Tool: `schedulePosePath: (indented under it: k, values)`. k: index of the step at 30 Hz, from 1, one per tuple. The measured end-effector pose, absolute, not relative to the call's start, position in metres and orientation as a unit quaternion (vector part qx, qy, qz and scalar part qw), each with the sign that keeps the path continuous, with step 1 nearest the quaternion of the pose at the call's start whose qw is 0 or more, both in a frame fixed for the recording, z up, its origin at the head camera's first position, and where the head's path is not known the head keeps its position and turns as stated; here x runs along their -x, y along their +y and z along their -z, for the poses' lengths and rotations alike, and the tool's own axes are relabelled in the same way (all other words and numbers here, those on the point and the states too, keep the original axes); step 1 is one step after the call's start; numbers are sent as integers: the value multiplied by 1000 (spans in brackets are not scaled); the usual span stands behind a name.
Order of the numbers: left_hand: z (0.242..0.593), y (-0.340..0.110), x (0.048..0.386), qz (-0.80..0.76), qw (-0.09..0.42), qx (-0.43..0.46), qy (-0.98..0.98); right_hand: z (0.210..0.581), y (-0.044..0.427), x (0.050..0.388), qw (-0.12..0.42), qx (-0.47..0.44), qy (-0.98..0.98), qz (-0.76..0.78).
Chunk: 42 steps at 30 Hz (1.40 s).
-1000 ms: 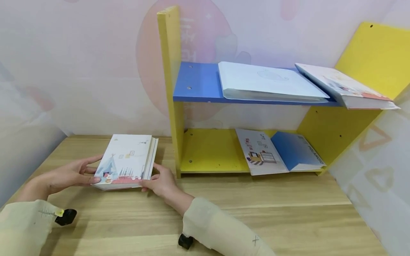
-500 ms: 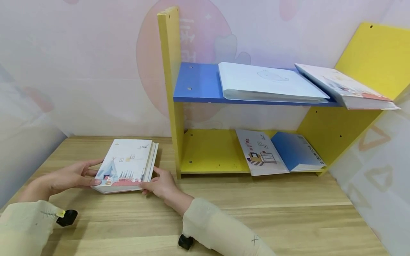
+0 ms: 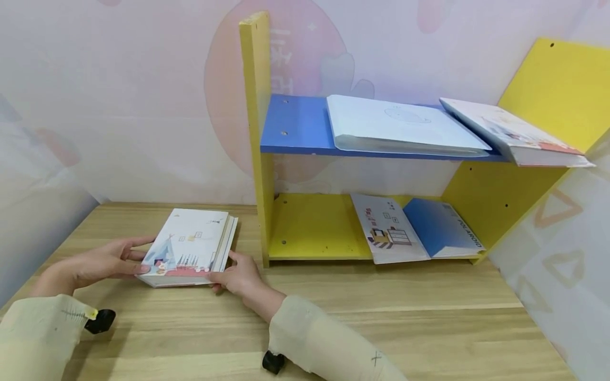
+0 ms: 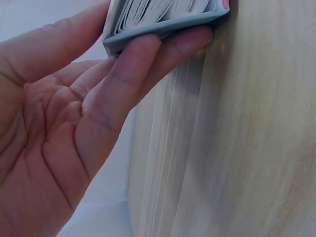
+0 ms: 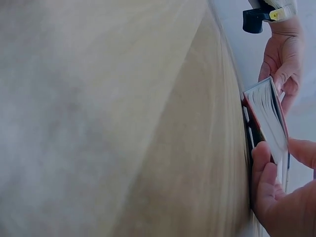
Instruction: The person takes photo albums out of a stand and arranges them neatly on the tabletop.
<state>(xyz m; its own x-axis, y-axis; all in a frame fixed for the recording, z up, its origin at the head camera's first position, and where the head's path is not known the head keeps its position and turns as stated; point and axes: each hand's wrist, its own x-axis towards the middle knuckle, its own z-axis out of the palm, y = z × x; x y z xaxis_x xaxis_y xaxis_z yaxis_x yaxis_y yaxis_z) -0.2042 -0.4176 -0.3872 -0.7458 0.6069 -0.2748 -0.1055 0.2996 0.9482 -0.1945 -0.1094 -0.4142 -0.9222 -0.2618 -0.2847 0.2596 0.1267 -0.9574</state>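
Observation:
A thick white book (image 3: 193,243) with a tent drawing and a red lower band lies cover up above the wooden table, at the left in the head view. My left hand (image 3: 107,259) grips its left near corner, thumb on the cover and fingers beneath; the left wrist view shows the fingers under the book's lower cover (image 4: 170,27). My right hand (image 3: 240,275) pinches the right near corner, thumb on top. From the right wrist view, the page edges (image 5: 266,113) face the camera, with a hand at either end. A pale strip (image 3: 231,233) shows along its right side.
A yellow and blue shelf (image 3: 297,151) stands right of the book. Its blue board carries a white folder-like book (image 3: 405,124) and a tent-print book (image 3: 514,129). Below lie a white illustrated book (image 3: 388,227) and a blue one (image 3: 443,227). Walls (image 3: 119,106) rise behind.
The book and both hands' hold on it have come slightly nearer to me and lower since a second ago. Over the last half second they barely shift. The shelf's books stay put.

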Motion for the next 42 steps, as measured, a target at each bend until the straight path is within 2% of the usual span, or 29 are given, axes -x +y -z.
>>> schedulePosePath:
  k: [18,30,42]
  values:
    - [386,-421,203,-579,320,-144,736,412,-109,195,202,23,759,619]
    - [387,-424,197,-560,289,-119,767,404,-103,194,239,33,780,577]
    - [380,-414,191,-464,228,-71,853,396,-94,191,274,67,793,540]
